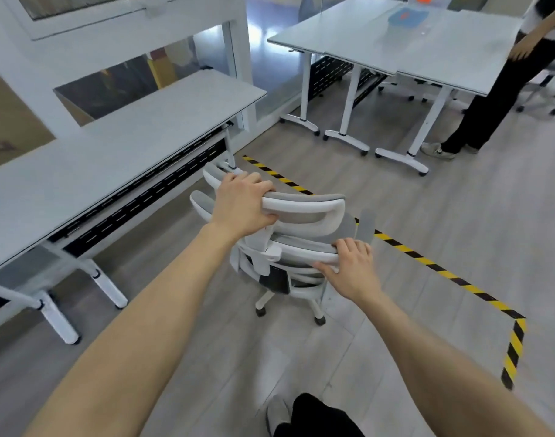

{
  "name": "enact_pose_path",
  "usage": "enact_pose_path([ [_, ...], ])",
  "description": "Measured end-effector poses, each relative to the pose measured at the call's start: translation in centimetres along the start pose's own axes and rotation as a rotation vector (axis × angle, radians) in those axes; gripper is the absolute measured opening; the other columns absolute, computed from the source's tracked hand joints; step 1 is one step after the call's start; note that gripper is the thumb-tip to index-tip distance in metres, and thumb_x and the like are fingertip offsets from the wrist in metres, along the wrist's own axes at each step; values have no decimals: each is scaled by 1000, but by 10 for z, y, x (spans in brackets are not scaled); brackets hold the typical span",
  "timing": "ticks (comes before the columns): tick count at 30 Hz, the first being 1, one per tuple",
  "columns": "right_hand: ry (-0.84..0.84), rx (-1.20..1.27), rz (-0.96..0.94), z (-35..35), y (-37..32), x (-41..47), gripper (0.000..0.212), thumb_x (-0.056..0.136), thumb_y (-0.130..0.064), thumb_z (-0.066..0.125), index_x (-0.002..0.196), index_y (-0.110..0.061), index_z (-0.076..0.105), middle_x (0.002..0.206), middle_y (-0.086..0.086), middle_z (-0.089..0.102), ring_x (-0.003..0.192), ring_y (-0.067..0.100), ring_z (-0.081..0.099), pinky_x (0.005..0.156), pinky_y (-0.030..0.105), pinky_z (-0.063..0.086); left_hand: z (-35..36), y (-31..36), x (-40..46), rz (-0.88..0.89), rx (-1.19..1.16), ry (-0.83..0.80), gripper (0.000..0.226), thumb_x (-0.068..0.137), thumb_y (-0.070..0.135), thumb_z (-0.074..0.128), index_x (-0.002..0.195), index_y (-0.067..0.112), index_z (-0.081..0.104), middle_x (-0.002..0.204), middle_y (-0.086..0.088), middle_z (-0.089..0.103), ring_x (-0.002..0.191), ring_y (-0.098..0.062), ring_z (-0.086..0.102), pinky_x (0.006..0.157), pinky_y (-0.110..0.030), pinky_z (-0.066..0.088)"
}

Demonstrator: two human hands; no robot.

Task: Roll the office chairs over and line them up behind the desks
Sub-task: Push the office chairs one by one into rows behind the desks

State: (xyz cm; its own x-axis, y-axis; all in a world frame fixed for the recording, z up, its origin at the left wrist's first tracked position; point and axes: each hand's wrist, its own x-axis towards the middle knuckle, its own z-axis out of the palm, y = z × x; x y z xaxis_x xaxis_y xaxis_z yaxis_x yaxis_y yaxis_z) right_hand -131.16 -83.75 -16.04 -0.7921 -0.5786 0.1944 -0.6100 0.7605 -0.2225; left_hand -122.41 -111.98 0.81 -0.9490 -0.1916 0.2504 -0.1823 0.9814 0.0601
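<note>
Long white tabletop point(118, 137) runs along glass partition at left, its near end cut off by frame edge; no brand or lettering readable anywhere. Centre: left hand point(241, 203) curled tight over headrest of white-and-grey office chair point(301, 247), which stands on wood-look floor point(427, 216) just beside that tabletop, backrest toward camera, seat mostly hidden behind it. Right hand point(352, 266) clamps top edge of backrest, thumb under, fingers over. Black-yellow hazard tape point(427, 263) crosses floor behind chair. Far right: 2nd group of tabletops point(396, 36) w/ blurred blue-orange item point(407, 17), unidentifiable; bystander point(503, 99) in dark trousers, upper body cut off
</note>
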Motion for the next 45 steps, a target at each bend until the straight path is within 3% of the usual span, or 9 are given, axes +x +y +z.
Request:
enact_pose_path([
  [11, 58, -21, 13, 30, -31, 107, 65, 95, -85, 48, 113, -24, 62, 107, -8, 60, 109, 22, 55, 108, 40, 40, 24, -85, 102, 21, -58, 13, 40, 70, 56, 81, 107, 39, 77, 99, 12, 68, 96, -19, 65, 98, -44, 46],
  [19, 126, 20, 41, 52, -60, 182, 66, 95, -84, 48, 107, -20, 63, 103, -5, 61, 104, 25, 57, 104, 42, 41, 41, -145, 167, 46, -109, 49, 40, 73, 65, 77, 105, 40, 75, 97, 12, 68, 96, -18, 65, 97, -41, 46],
  [23, 98, 28, 69, 55, -67, 212, 62, 96, -83, 48, 109, -23, 61, 106, -7, 61, 106, 22, 55, 108, 42, 41, 47, -165, 197, 35, -114, 33, 43, 73, 66, 72, 105, 38, 76, 98, 11, 69, 97, -20, 66, 99, -43, 46],
  [30, 81, 0, 123, 65, -78, 245, 60, 95, -80, 54, 111, -23, 60, 111, -5, 60, 107, 24, 51, 112, 45, 40, 59, -191, 228, 42, -120, 33, 42, 70, 63, 80, 104, 38, 74, 96, 13, 67, 97, -20, 65, 99, -42, 43],
  [36, 17, -105, 162, 66, -88, 266, 59, 98, -77, 50, 109, -20, 57, 109, -2, 60, 109, 27, 55, 126, 53, 30, 62, -208, 246, 110, -135, 16, 50, 67, 57, 86, 111, 36, 73, 106, 10, 69, 105, -23, 64, 104, -43, 41],
  [45, -35, -122, 330, 67, -116, 277, 64, 98, -74, 56, 121, -15, 58, 121, 5, 60, 124, 32, 53, 132, 56, 23, 70, -227, 264, 226, -116, 52, 46, 72, 58, 82, 111, 38, 67, 105, 11, 66, 100, -21, 62, 96, -42, 41],
])
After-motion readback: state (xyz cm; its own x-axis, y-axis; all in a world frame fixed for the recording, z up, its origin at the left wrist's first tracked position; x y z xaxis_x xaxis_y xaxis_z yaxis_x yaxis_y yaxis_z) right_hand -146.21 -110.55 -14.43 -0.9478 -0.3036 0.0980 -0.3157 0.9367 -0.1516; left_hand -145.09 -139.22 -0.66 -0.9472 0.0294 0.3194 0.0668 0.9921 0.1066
